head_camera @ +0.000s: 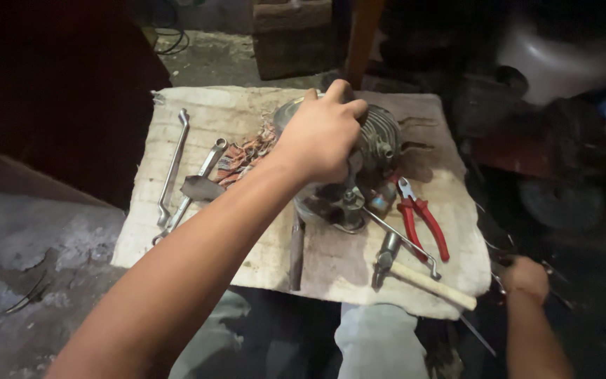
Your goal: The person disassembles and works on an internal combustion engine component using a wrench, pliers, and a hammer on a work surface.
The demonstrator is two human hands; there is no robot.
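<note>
— While the left hand (322,137) is pressing down on the finned engine cylinder (359,165), how are its fingers sitting?
— They are curling together over the top of the cylinder, clamped on its metal fins. The cylinder is lying near the middle of a dirty white board (247,245), toward its far edge.
— And the right hand (526,278)?
— It is hanging off the board's right edge, low in the dark; its fingers seem closed, but whether they are gripping anything cannot be told.
— Any packages or labels showing?
— Only a crumpled reddish patterned rag (247,156) lying just left of the cylinder. Two long wrenches (180,172) are lying at the left, red-handled pliers (422,219) and a wooden-handled hammer (419,274) at the right, and a brown box-like block (292,38) is standing beyond the board.
</note>
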